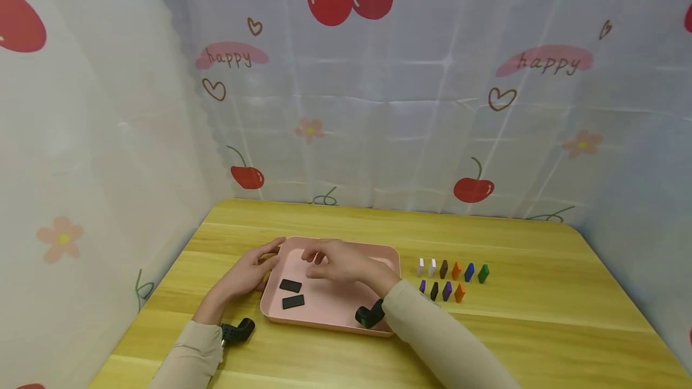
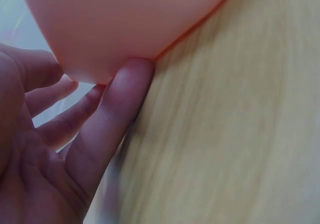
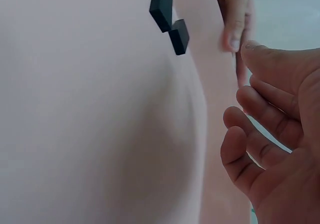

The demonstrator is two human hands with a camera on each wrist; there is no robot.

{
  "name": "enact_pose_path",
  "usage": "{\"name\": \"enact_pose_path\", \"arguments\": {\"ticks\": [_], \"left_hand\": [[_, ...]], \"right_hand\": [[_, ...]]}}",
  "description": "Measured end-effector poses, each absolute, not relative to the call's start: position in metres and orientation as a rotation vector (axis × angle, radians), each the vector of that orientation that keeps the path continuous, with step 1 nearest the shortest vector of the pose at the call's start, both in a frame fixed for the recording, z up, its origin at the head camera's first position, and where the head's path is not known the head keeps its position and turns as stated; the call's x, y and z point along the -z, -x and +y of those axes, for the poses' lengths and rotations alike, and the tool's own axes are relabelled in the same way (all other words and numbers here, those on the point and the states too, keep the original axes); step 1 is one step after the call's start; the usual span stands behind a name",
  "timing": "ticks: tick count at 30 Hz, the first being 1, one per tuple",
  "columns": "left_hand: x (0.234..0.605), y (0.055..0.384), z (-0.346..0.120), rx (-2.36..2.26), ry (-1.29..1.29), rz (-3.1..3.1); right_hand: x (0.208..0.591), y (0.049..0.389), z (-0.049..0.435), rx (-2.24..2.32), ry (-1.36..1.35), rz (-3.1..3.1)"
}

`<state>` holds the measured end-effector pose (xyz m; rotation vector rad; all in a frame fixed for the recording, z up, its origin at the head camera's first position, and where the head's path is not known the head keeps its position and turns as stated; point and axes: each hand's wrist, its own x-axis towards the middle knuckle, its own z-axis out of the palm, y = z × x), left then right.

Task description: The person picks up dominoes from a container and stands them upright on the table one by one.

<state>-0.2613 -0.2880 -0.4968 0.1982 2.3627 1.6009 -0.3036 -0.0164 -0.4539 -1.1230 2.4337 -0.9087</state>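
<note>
A pink tray (image 1: 324,308) lies on the wooden table. My left hand (image 1: 254,272) is at its left side; in the left wrist view the extended fingertips (image 2: 135,77) touch the outer wall of the tray near a corner. Over the tray's far left part hovers my right hand (image 1: 337,260), its fingers loosely bent with nothing between them. Two flat black blocks, one (image 1: 291,286) behind the other (image 1: 293,301), lie in the tray's left part. The right wrist view shows these blocks too, away from the right fingers (image 3: 260,114).
Right of the tray, small upright blocks stand in two rows: white (image 1: 432,267), brown (image 1: 444,269), blue (image 1: 470,272), green (image 1: 483,273), purple (image 1: 447,291), black and orange (image 1: 459,292). Black wrist cameras hang under both forearms. A printed curtain (image 1: 378,155) surrounds the table.
</note>
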Motion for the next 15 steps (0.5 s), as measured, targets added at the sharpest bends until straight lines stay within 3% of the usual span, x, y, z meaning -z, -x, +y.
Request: {"name": "enact_pose_path", "arguments": {"ticks": [15], "left_hand": [[0.498,0.262,-0.290,-1.604,-0.237,2.379]], "right_hand": [[0.475,0.311,-0.057,0.854,1.261,2.376]]}}
